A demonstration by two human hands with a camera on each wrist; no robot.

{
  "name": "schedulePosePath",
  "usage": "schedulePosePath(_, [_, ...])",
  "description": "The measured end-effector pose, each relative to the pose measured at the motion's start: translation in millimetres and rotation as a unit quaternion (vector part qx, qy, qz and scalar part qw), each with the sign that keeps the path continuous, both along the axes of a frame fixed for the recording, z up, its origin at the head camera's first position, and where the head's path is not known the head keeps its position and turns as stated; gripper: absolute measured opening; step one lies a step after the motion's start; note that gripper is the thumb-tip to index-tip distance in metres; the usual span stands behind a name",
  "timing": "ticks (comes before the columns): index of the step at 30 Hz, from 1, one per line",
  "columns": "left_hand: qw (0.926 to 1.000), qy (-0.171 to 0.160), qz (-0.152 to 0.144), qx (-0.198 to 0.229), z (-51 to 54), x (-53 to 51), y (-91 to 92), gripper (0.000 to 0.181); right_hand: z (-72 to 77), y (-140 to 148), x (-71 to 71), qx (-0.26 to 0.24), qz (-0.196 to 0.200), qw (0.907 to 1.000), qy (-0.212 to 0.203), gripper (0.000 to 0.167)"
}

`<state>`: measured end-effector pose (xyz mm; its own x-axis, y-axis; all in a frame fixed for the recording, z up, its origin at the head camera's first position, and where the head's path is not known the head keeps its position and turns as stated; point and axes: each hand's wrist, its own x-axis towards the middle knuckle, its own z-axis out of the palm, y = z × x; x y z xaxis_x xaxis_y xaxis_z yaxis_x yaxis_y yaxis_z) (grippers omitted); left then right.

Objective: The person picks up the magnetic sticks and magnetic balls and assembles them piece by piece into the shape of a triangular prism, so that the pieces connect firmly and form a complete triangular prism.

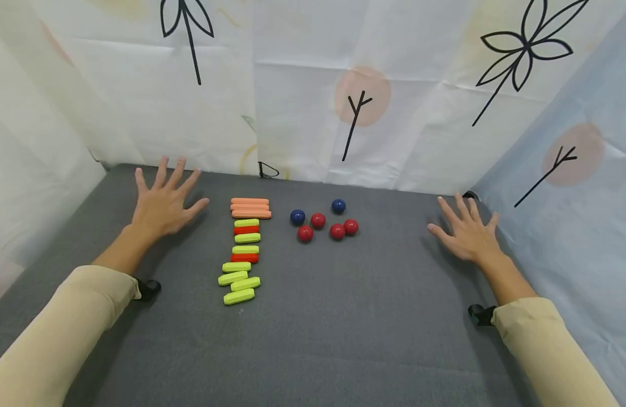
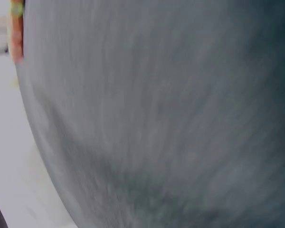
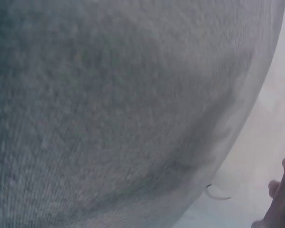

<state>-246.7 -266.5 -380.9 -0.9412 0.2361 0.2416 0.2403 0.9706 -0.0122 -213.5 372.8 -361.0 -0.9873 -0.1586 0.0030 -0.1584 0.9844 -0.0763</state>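
My left hand (image 1: 162,206) is spread with straight fingers near the back left of the grey table, holding nothing. On the far right my right hand (image 1: 465,234) is likewise spread and holds nothing. Nearest to the left hand lie three orange sticks (image 1: 250,214), side by side. Below them a column runs toward me: several yellow-green blocks (image 1: 238,297) and two red blocks (image 1: 244,258). Right of the column sit two blue balls (image 1: 339,206) and several red balls (image 1: 305,233). In the right wrist view, part of the right hand (image 3: 280,199) shows at the edge.
Grey cloth covers the table (image 1: 343,339). White sheeting (image 1: 302,113) with leaf and tree drawings stands along the back edge, and more sheeting (image 1: 587,226) closes off the right side. A dark wrist camera (image 1: 149,289) sits at the left cuff.
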Motion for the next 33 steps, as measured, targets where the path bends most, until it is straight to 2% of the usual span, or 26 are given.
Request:
schedulePosePath(6, [0.9953, 0.001, -0.091, 0.033, 0.1, 16.7, 32.3, 0.074, 2.9, -24, 3.8, -0.01, 0.065, 0.9978, 0.008, 0.078])
schedulePosePath(10, [0.9858, -0.013, -0.156, 0.06, -1.5, 30.8, 53.5, 0.073, 4.3, -42, 6.1, -0.042, 0.093, 0.9948, 0.001, 0.084])
schedulePosePath(13, [0.9767, -0.03, -0.197, 0.079, -3.9, 43.1, 65.9, 0.072, 4.1, -54, 6.4, -0.095, 0.103, 0.99, -0.019, 0.088])
schedulePosePath(16, [0.9663, -0.051, -0.232, 0.099, -6.2, 55.7, 74.2, 0.07, 0.8, -64, 6.5, -0.169, 0.104, 0.9788, -0.05, 0.091])
schedulePosePath(20, [0.9474, -0.068, -0.28, 0.139, -9.1, 70.2, 80.1, 0.061, -7.3, -73, 7.5, -0.263, 0.117, 0.9549, -0.071, 0.088])
schedulePosePath(25, [0.9186, -0.045, -0.341, 0.195, -12.4, 83.7, 82.6, 0.036, -16.1, -85, 7.5, -0.334, 0.161, 0.9255, -0.075, 0.076])
schedulePosePath(28, [0.9051, -0.039, -0.361, 0.221, -13.7, 91.5, 82.3, 0.02, -20.0, -94, 6.3, -0.361, 0.174, 0.9119, -0.089, 0.069])
schedulePosePath(30, [0.8993, -0.05, -0.367, 0.233, -14.4, 96.5, 82.1, 0.018, -22.7, -99, 5.2, -0.375, 0.176, 0.9054, -0.094, 0.066])
schedulePosePath(33, [0.8974, -0.086, -0.363, 0.235, -14.8, 103.3, 81.9, 0.019, -25.5, -106, 3.4, -0.386, 0.173, 0.9006, -0.098, 0.063])
